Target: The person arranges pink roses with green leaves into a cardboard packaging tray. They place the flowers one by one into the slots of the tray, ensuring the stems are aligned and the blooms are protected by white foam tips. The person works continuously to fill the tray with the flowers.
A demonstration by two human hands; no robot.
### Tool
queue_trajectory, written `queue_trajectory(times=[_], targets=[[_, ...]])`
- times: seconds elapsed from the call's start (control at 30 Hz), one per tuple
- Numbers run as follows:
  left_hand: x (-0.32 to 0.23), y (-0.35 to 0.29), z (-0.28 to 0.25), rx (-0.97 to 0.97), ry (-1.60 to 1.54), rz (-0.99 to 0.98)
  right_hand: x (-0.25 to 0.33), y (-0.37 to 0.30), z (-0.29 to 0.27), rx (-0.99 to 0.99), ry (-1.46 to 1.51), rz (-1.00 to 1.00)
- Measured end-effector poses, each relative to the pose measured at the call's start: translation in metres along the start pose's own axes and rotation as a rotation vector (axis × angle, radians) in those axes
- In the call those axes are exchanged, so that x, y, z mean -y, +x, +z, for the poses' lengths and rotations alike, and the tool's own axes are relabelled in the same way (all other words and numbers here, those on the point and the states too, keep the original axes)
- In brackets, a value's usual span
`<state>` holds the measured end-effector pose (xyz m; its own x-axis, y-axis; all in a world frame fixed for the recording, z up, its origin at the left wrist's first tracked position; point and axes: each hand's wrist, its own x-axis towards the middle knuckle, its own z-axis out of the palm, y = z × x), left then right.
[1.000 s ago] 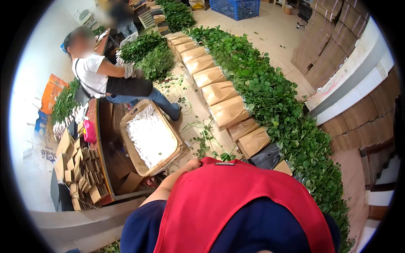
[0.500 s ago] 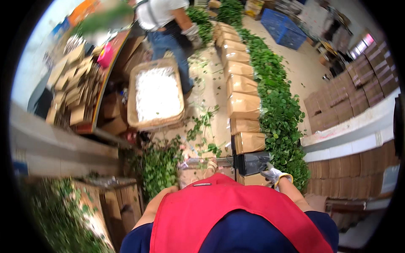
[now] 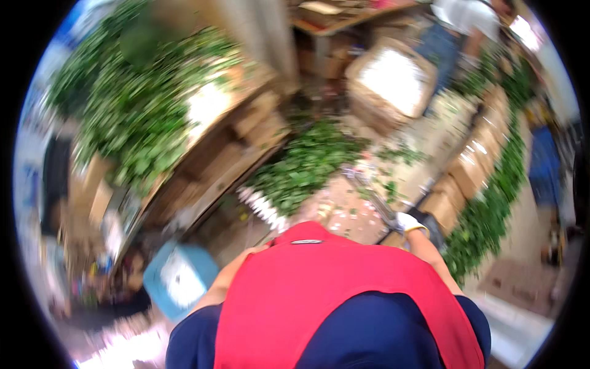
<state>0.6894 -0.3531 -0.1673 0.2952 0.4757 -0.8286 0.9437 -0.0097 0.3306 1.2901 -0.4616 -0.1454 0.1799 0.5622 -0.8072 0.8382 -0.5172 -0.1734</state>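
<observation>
My right hand (image 3: 406, 222), in a white work glove with a yellow cuff edge, is in front of me on the right. It is close to a black plastic-wrapped bundle (image 3: 428, 226) at the near end of a row of brown paper-wrapped bundles (image 3: 459, 178) with leafy green stems (image 3: 485, 212). Motion blur smears its fingers, so any grip is unclear. Only my left forearm (image 3: 228, 278) shows; the hand is hidden behind my red apron (image 3: 319, 270). Ahead, a pile of leafy stems (image 3: 307, 163) lies on the floor beside scattered petals and a metal floor track (image 3: 376, 202).
On the left stands a wooden workbench (image 3: 203, 144) heaped with greenery (image 3: 138, 117). A blue bin (image 3: 161, 284) is behind it near my left side. A tan basket with white contents (image 3: 355, 74) stands ahead, near another person (image 3: 439, 46). A blue crate (image 3: 544, 157) is far right.
My view has swung left, bringing the workbench and blue bin into sight and shifting the bundle row to the right. My right hand stays near the black-wrapped bundle.
</observation>
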Motion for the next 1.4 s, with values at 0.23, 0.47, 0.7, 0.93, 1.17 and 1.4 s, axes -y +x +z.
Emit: queue_trajectory(times=[0.23,0.47,0.7,0.93,1.17,1.4], targets=[[0.139,-0.079,0.048,-0.146,-0.203,-0.054,0.154,-0.004,0.073,0.324,0.663,-0.002],[0.258,-0.084,0.001,-0.354,-0.394,0.248,0.307,-0.021,0.057,0.192,0.043,-0.144],[0.372,-0.301,-0.191,-0.802,-0.568,0.012,0.544,-0.043,0.013,-0.267,-0.45,-0.304],[0.417,-0.42,-0.42,-1.465,0.049,0.042,0.871,-0.123,-0.071,-0.292,0.016,-1.054],[0.519,-0.323,-0.482,-0.899,0.285,-0.058,1.147,-0.174,-0.055,0.035,-0.042,-1.797],[0.52,-0.319,-0.473,-1.069,0.205,0.037,1.253,-0.142,0.003,0.098,-0.724,-1.488]])
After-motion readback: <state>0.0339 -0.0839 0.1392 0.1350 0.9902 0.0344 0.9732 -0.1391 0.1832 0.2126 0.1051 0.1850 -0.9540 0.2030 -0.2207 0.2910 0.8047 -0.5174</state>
